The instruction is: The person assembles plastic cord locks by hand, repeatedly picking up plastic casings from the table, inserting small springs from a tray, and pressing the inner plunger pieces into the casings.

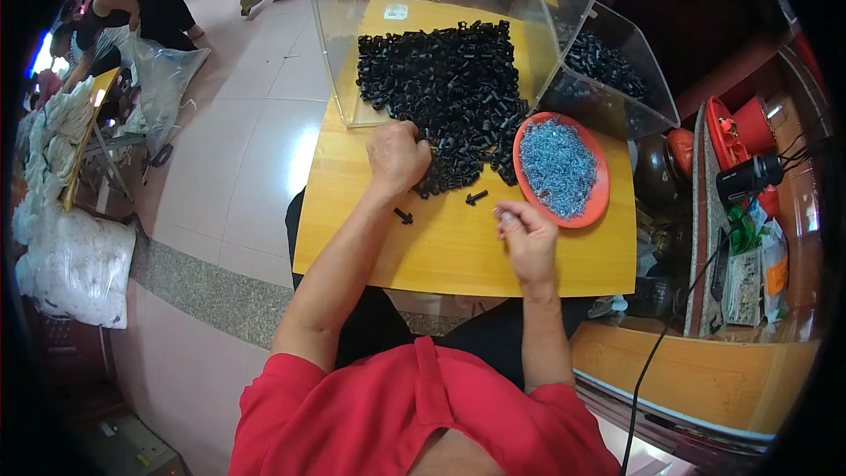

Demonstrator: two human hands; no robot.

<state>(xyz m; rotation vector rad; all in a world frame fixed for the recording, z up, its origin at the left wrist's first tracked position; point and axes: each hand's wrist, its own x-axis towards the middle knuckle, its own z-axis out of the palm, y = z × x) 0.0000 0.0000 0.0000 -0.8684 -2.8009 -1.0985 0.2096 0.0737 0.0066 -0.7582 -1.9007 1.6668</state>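
Observation:
A big heap of small black plastic parts (441, 79) spills from a clear plastic bin (339, 53) lying on its side on the yellow table (432, 256). My left hand (398, 157) is closed at the heap's near left edge; what its fingers pinch is hidden. My right hand (529, 234) hovers by the near rim of an orange oval plate (602, 198), its fingers bent together around something too small to make out. Tiny shiny clear-blue pieces (557, 166) fill the plate. Two loose black parts, one (403, 216) near my left wrist and another (476, 197) between my hands, lie on the table.
At the right stands a second clear bin (630, 70) holding dark parts. Beyond it are a shelf with red containers (753, 132), a black camera-like device (749, 178) and a hanging cable (656, 353). On the far left, another person (132, 0) bends over a plastic bag (167, 79).

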